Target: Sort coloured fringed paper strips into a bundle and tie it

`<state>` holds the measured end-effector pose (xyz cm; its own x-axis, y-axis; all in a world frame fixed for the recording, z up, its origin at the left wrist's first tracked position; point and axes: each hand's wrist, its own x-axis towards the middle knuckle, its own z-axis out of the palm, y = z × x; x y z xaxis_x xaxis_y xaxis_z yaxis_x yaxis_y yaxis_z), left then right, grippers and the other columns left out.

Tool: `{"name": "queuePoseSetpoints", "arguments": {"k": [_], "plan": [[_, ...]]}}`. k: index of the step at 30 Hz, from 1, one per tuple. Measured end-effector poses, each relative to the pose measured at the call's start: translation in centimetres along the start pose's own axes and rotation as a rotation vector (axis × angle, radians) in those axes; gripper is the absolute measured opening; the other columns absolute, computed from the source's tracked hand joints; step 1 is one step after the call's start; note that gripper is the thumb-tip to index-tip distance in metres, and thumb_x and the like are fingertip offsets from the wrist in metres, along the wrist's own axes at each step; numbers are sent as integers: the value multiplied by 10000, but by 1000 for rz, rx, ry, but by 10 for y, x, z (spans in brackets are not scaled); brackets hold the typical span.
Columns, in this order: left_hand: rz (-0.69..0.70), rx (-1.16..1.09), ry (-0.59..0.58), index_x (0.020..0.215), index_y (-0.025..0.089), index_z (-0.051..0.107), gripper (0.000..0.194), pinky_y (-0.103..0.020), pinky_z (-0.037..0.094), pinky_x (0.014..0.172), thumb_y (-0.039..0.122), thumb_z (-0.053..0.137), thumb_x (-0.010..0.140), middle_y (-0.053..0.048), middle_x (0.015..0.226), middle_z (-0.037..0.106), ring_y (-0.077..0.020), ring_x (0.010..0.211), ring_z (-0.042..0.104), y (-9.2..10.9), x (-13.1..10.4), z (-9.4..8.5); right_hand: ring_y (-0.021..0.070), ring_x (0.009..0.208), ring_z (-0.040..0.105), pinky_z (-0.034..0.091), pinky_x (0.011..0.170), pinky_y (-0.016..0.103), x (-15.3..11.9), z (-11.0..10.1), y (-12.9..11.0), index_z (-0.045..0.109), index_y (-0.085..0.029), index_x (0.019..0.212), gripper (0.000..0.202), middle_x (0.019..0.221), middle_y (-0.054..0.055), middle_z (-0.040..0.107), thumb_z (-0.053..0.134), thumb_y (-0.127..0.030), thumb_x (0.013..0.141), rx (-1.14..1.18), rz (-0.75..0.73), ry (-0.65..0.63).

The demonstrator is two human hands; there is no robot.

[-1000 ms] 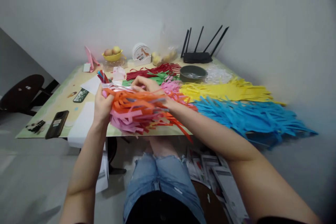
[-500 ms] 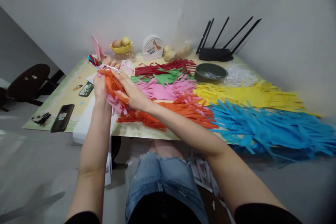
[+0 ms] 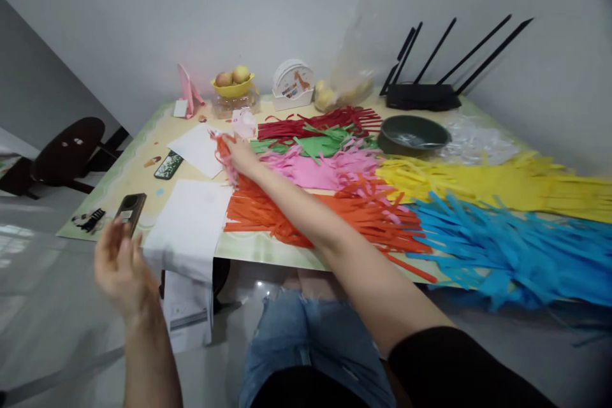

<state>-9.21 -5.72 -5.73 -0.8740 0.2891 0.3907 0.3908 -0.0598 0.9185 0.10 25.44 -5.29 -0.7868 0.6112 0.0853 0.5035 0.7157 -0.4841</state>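
Observation:
My right hand [image 3: 240, 156] reaches across to the left half of the table, its fingers closed around a bundle of orange and pink fringed strips [image 3: 222, 150], mostly hidden by the hand. My left hand [image 3: 125, 268] is in the air off the table's front edge, slightly blurred, fingers loosely bent and apart with nothing visible in them. Under my right forearm lies a pile of orange fringed strips [image 3: 296, 217]. Behind it are pink strips [image 3: 320, 171], green strips [image 3: 327, 143] and dark red strips [image 3: 315, 125].
Yellow strips [image 3: 478, 182] and blue strips [image 3: 502, 248] cover the right side, the blue hanging over the edge. White paper [image 3: 191, 210] and two phones, one dark [image 3: 132, 207] and one patterned [image 3: 168, 165], lie left. Behind stand a green bowl [image 3: 414, 135] and a router [image 3: 423, 97].
My left hand has let go of the bundle and drawn back left, toward me. The bundle, upright between both hands before, is now low in my right hand. The view has shifted left.

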Motion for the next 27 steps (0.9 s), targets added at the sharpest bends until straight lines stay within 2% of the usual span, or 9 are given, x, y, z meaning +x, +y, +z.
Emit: {"name": "queuePoseSetpoints", "arguments": {"k": [2, 5, 7, 9, 12, 15, 19, 23, 27], "plan": [[-126, 479, 125, 1406, 328, 414, 483, -487, 451, 1161, 419, 460, 934, -59, 1533, 483, -247, 1421, 484, -47, -23, -44, 413, 1479, 287, 315, 1155, 571, -5, 31, -1, 272, -53, 1585, 648, 1675, 253, 134, 352, -152, 949, -22, 69, -25], [-368, 744, 106, 1396, 197, 457, 466, -585, 463, 1100, 375, 433, 965, -168, 1446, 526, -346, 1383, 497, -119, -50, -88, 417, 1517, 219, 273, 1171, 601, -10, 54, 1, 253, -83, 1600, 664, 1689, 242, 81, 403, -200, 964, -44, 146, -78], [-511, 888, 11, 1328, 140, 544, 424, -565, 483, 1064, 349, 550, 959, -175, 1359, 580, -336, 1303, 551, -159, -64, -103, 437, 1516, 221, 276, 1157, 635, -8, 53, 1, 242, -110, 1610, 689, 1691, 238, 75, 440, -235, 961, -41, 170, -129], [-625, 1009, -79, 1308, 156, 577, 421, -527, 515, 1017, 367, 631, 948, -133, 1345, 589, -285, 1218, 593, -191, -74, -110, 477, 1498, 240, 308, 1125, 669, -6, 45, 0, 302, -163, 1598, 676, 1702, 203, 72, 473, -290, 957, -37, 162, -146], [-760, 1127, -179, 1299, 165, 589, 413, -482, 551, 960, 376, 642, 948, -119, 1316, 604, -257, 1149, 624, -224, -83, -115, 509, 1474, 259, 343, 1085, 701, -16, 26, -2, 375, -252, 1571, 643, 1715, 125, 88, 492, -391, 954, -66, 106, 6], [-822, 1186, -235, 1288, 164, 593, 403, -467, 561, 941, 377, 641, 948, -115, 1293, 615, -251, 1128, 634, -243, -87, -120, 501, 1469, 261, 361, 1066, 707, -47, 7, 0, 349, -235, 1582, 689, 1704, 143, 141, 504, -457, 948, -119, 76, 177], [-778, 1216, -231, 1298, 159, 587, 414, -475, 556, 952, 376, 639, 949, -124, 1313, 604, -256, 1143, 626, -247, -93, -128, 406, 1474, 325, 362, 1122, 607, -101, -9, 9, 381, -189, 1553, 680, 1680, 188, 200, 471, -517, 964, -132, 16, 370], [-721, 1203, -183, 1305, 161, 584, 412, -491, 548, 968, 369, 634, 952, -126, 1336, 592, -262, 1163, 616, -233, -99, -140, 347, 1472, 374, 336, 1171, 586, -152, -10, 11, 417, -206, 1515, 620, 1636, 174, 315, 459, -500, 971, -95, -152, 516], [-736, 1114, -131, 1284, 164, 595, 393, -460, 564, 934, 369, 637, 952, -115, 1291, 615, -247, 1122, 635, -209, -104, -150, 322, 1447, 430, 364, 1162, 588, -191, -4, -2, 457, -239, 1477, 551, 1553, 162, 450, 437, -479, 982, -41, -209, 566]]}}
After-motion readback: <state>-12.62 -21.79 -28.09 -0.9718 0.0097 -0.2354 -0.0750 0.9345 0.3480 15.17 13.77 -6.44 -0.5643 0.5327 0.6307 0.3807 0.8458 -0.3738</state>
